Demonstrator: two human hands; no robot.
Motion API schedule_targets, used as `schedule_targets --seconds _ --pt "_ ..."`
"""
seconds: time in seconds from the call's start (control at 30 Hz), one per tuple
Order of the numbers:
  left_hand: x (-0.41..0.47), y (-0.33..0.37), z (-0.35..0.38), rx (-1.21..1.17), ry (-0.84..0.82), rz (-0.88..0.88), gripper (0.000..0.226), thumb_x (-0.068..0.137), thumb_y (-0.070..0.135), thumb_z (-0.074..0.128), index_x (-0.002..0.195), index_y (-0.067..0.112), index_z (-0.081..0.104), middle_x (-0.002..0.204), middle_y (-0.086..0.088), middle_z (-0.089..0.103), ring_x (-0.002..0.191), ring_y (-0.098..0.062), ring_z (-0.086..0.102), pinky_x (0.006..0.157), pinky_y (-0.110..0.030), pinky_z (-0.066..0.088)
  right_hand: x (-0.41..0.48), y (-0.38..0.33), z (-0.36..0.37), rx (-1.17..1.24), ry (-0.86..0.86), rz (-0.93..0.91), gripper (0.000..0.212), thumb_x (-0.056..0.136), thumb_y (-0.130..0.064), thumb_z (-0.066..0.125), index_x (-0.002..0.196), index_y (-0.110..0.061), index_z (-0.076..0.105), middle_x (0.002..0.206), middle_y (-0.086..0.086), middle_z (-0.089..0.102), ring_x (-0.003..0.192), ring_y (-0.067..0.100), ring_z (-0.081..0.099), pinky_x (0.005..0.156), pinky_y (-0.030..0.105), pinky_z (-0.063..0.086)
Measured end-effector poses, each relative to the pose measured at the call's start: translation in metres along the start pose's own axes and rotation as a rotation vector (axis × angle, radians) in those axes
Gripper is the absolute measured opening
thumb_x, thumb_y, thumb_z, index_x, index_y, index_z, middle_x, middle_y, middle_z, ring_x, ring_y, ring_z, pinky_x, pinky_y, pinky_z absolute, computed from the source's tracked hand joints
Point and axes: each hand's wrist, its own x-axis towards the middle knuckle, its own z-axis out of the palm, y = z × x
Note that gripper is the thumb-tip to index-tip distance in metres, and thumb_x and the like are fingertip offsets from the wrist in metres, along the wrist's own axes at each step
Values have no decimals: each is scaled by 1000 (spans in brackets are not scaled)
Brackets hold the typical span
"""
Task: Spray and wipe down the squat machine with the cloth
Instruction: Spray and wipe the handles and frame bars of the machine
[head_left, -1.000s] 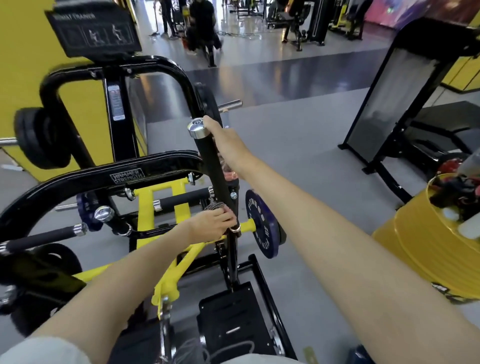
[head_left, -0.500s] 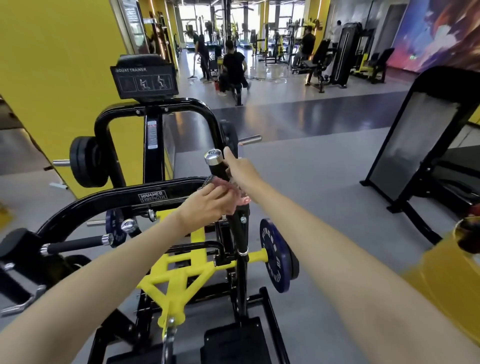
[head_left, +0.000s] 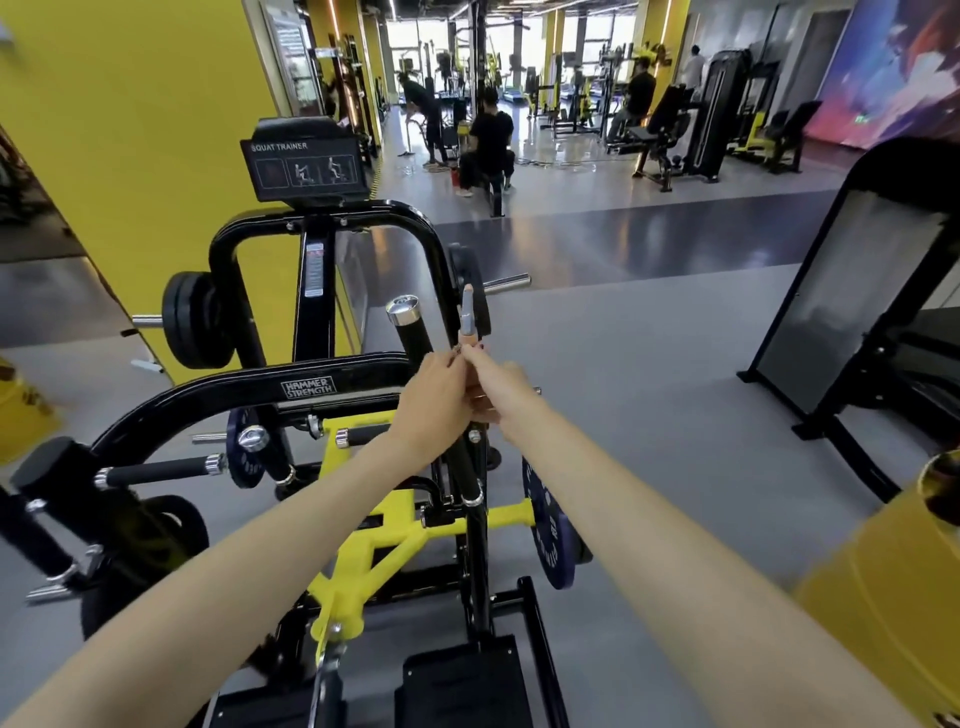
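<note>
The black squat machine (head_left: 306, 387) with yellow levers fills the lower left of the head view. Its upright handle with a chrome cap (head_left: 403, 307) rises just left of my hands. My left hand (head_left: 434, 397) and my right hand (head_left: 496, 389) meet in front of that handle, fingers pinched together. A narrow grey and pink strip, apparently the cloth (head_left: 467, 314), sticks up from between them. No spray bottle shows clearly.
A purple weight plate (head_left: 545, 535) hangs on the machine's right peg. A yellow bin (head_left: 883, 597) stands at the right edge, with a black padded machine (head_left: 857, 291) behind it. A yellow wall (head_left: 130, 130) runs along the left. People (head_left: 488, 150) exercise far back.
My left hand has risen from low on the upright handle to meet my right hand, which let go of the handle's top. The cloth now stands up between them. The view has tilted upward.
</note>
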Motion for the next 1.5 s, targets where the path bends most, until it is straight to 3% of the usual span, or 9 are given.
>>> schedule_targets --seconds 0.23,0.43,0.6,0.77,0.87,1.0,1.13,1.33,1.5 --pt "-8 -5 -23 -319 -63 46 41 85 -1 59 125 7 58 111 1 52 99 -12 52 81 -4 37 1 6 12 276 -17 4 36 87 -41 62 115 -19 58 104 6 67 96 22 64 86 43 53" --pt "3 -25 -68 -217 395 -109 27 92 4 51 115 8 64 101 1 50 88 -15 53 70 -27 44 7 -15 23 76 175 -190 26 96 -31 50 117 -17 46 119 4 57 104 23 54 93 38 46" --pt "42 -53 -76 -378 87 -314 38 103 25 33 132 7 50 125 -10 49 119 -21 44 95 -29 32 11 -45 48 -87 156 -403 46 98 -15 45 144 -11 37 149 4 39 127 24 47 108 38 38" --pt "60 -54 -63 -599 -45 -321 47 94 51 28 84 12 53 87 -6 52 83 -16 48 77 -35 36 23 -48 51 -214 126 -493 25 94 -41 54 95 -20 68 96 3 66 93 22 59 81 33 44" --pt "59 -52 -43 -666 21 -278 32 101 33 34 86 12 53 88 -6 56 79 -12 50 77 -28 40 35 -28 49 -282 178 -452 33 96 -32 50 65 -22 54 73 -2 57 70 21 51 63 29 40" --pt "62 -54 -34 -600 159 -197 27 103 22 36 79 14 45 80 -10 52 77 -12 43 70 -27 31 57 4 48 -247 223 -424 20 94 -20 49 90 -13 68 97 11 66 91 30 64 81 43 53" --pt "60 -57 -31 -617 207 -133 28 102 19 34 78 14 47 74 -19 53 71 -18 45 72 -36 37 67 26 43 -206 191 -428 25 96 -6 46 110 -12 66 116 13 62 95 18 57 87 31 50" --pt "62 -63 -20 -697 266 -100 34 101 18 36 113 2 64 89 0 59 89 -18 58 78 -27 42 77 66 35 -301 276 -310 21 95 -9 46 107 -6 63 95 7 63 91 26 61 88 41 52" --pt "66 -65 -9 -723 336 -122 35 98 23 38 82 2 60 71 1 52 72 -21 54 67 -39 43 81 92 27 -277 219 -242 29 95 1 40 90 -9 67 73 6 66 69 18 65 68 30 57"
